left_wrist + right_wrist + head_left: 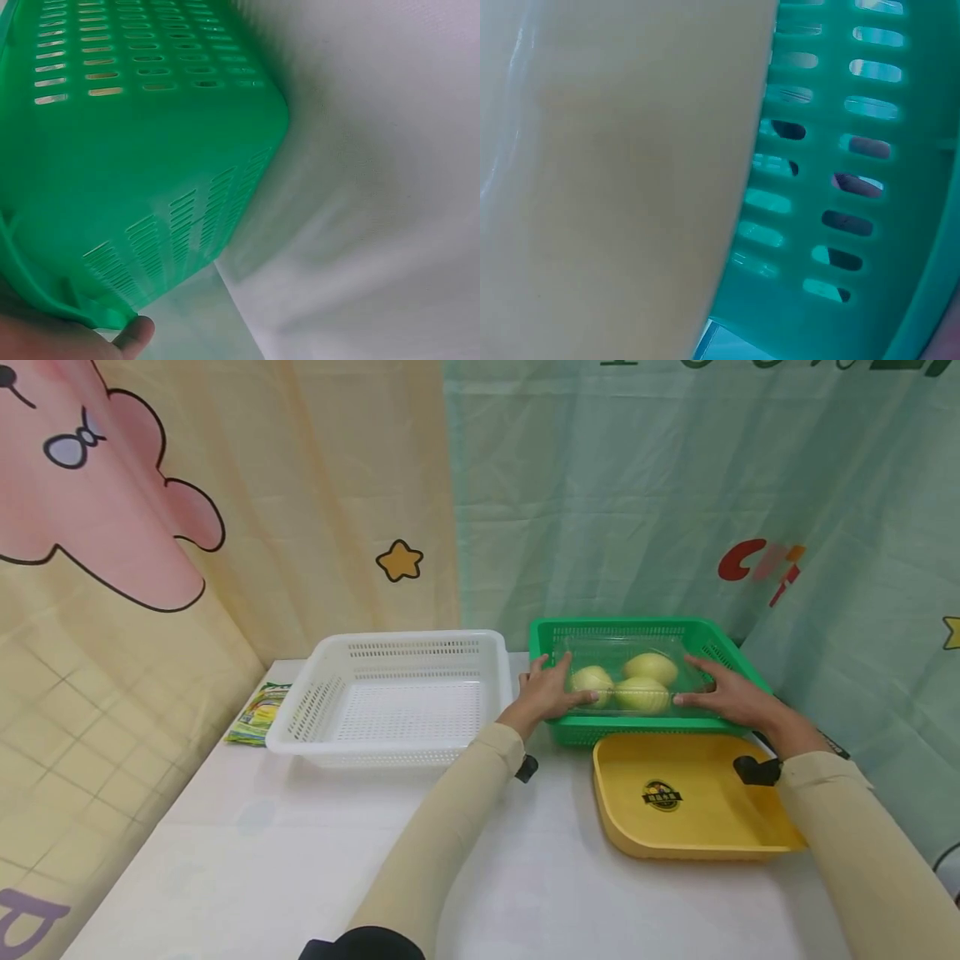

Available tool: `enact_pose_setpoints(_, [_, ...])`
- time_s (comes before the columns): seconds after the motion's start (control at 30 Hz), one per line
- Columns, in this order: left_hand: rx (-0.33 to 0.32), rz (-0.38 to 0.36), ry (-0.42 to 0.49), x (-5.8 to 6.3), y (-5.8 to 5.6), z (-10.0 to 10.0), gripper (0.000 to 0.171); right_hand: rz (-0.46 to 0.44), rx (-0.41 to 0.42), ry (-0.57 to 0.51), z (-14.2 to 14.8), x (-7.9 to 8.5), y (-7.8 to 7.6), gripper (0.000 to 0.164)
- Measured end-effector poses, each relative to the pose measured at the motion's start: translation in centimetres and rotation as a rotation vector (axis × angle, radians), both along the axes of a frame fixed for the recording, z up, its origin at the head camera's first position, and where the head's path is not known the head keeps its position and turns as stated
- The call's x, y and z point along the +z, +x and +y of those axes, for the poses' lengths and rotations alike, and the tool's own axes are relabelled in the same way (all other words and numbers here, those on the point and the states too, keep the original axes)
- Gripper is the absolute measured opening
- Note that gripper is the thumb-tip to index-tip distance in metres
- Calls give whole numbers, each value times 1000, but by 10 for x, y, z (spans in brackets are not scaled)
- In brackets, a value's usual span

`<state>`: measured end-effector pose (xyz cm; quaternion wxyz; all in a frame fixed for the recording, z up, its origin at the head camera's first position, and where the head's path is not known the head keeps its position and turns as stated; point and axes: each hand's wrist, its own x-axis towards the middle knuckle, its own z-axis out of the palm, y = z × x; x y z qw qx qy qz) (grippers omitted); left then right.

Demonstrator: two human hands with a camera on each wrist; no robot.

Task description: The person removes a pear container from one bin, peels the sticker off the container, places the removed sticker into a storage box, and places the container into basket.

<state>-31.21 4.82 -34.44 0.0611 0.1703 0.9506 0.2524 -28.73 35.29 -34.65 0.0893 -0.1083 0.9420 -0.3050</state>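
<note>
Three pale yellow-green round fruits (642,695) sit in a clear plastic box (600,650) inside the green slotted basket (585,722). At the box's left end, my left hand (546,690) grips it with thumb and fingers spread. My right hand (731,697) holds the opposite end in the same way. In the left wrist view, part of the left hand (60,341) shows beside the rim of the green basket (150,142). Through slots of the green basket (840,300) in the right wrist view, only bits of the right hand appear.
Left of the green basket stands a white slotted basket (405,755). Colourful packets (257,714) lie at the table's left edge. In front of the green basket is a yellow tray (697,827) with a dark logo. Printed curtains (510,510) hang behind the white table (300,843).
</note>
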Motion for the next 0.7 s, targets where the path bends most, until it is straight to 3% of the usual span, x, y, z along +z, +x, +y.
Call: enact_pose_setpoints(0.7, [15, 8, -220, 2, 2, 6, 83, -19, 29, 86, -6, -1, -2, 94])
